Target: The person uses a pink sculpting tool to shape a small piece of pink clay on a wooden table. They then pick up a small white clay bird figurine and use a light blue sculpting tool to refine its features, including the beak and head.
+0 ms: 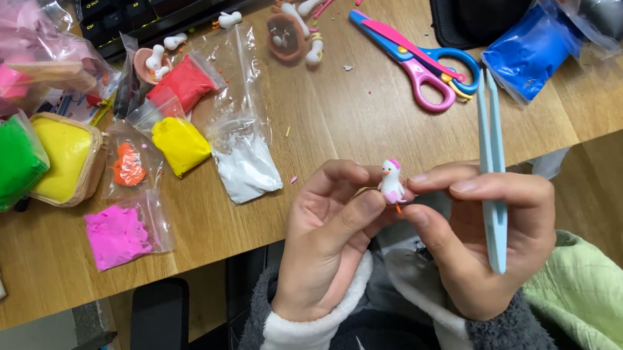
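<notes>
In the head view, low in the middle of the frame, the left hand [330, 228] pinches a tiny white clay figure with a pink cap and an orange stub below [391, 185] between thumb and curled fingers; the right hand [488, 239] touches the same figure with its forefinger tip, and its other fingers are closed around a pair of pale blue plastic tweezers [492, 169] that stands upright in the frame; the figure is held above the near edge of the wooden table [351, 114]. In the upper right lie pink and blue plastic scissors [420, 61] beside a bag of blue clay [529, 54]; in the left half lie small clear bags of white clay [247, 168], yellow clay [180, 144], red clay [186, 81], orange clay [129, 166] and pink clay [118, 236]; a green clay lump in plastic wrap [4, 163] is at the far left edge.
</notes>
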